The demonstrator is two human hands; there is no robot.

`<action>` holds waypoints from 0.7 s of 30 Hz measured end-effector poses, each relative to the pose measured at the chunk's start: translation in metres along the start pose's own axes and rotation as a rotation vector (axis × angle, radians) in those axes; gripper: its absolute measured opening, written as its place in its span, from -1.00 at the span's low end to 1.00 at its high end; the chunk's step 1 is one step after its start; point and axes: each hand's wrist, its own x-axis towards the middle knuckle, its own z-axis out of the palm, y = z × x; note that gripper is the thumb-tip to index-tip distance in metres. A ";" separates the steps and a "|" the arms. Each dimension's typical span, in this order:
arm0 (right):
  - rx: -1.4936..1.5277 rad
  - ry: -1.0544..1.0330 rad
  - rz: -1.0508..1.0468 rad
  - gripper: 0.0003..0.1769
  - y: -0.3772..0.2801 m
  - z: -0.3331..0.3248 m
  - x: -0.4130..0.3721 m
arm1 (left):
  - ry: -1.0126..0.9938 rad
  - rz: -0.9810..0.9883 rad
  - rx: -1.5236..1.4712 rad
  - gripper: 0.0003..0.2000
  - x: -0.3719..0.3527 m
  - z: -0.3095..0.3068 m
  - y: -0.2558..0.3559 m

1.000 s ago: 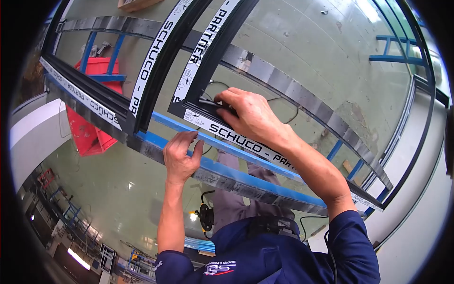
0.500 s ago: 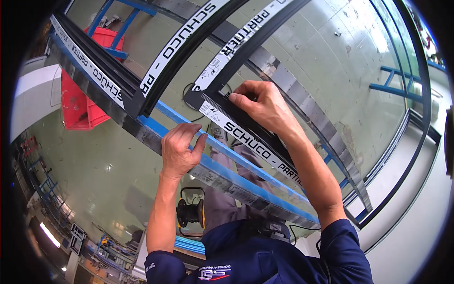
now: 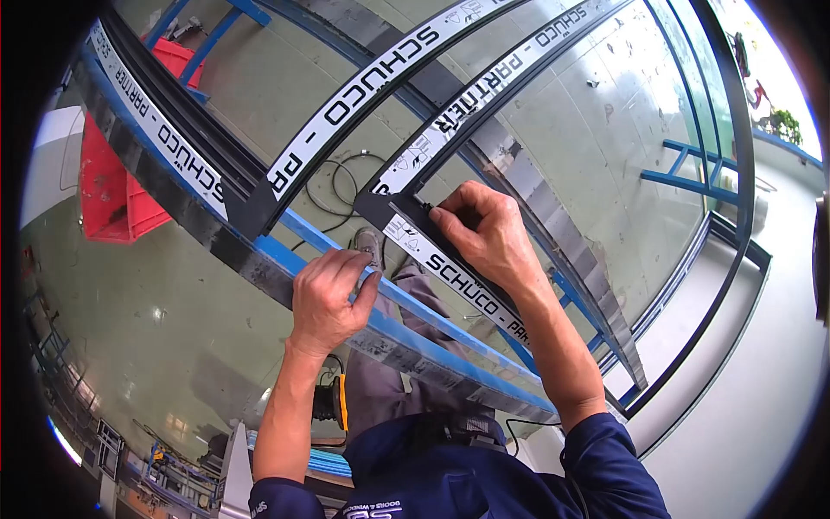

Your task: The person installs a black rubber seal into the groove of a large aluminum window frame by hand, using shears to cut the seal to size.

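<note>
My right hand (image 3: 488,233) is closed in a pinch at the inner corner of a dark window frame (image 3: 377,208). A small dark piece (image 3: 426,207) shows at its fingertips; what kind it is I cannot make out. White tape printed SCHÜCO - PARTNER (image 3: 462,284) runs along the frame's sides. My left hand (image 3: 333,294) has its fingers curled with the thumb close to them, over the blue support rail (image 3: 406,303). Anything inside those fingers is hidden.
A second taped dark frame (image 3: 346,99) lies to the left on the same supports. Red crates (image 3: 121,186) stand on the floor beyond the metal-edged rail (image 3: 194,221). A black cable (image 3: 341,186) loops on the floor. A cable reel (image 3: 328,402) sits by my legs.
The view has shifted, so the frames and rails appear moved. My right hand stays at the frame's corner, fingers pinched. The left hand keeps its curled pose by the blue rail.
</note>
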 end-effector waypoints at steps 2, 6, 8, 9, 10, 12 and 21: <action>-0.029 0.017 0.035 -0.78 -0.004 0.003 0.000 | -0.012 -0.008 0.002 -0.80 0.000 0.000 -0.001; -0.149 0.011 -0.062 -0.78 -0.002 0.004 0.004 | -0.037 -0.031 -0.002 -0.79 -0.002 -0.002 -0.001; -0.121 -0.022 0.022 -0.77 -0.006 0.003 0.007 | -0.037 -0.037 0.001 -0.79 -0.001 -0.002 -0.001; -0.105 -0.038 0.065 -0.76 -0.007 0.002 0.009 | -0.037 -0.038 0.005 -0.79 -0.001 -0.001 -0.001; -0.136 -0.066 0.080 -0.76 -0.009 0.001 0.011 | -0.038 -0.039 0.008 -0.80 -0.002 0.000 -0.002; -0.186 -0.119 0.107 -0.76 -0.013 -0.002 0.016 | -0.076 -0.061 0.055 -0.80 -0.001 0.001 0.003; -0.344 -0.018 -0.047 -0.80 -0.031 -0.005 0.000 | -0.005 -0.014 0.067 -0.85 -0.002 0.001 -0.001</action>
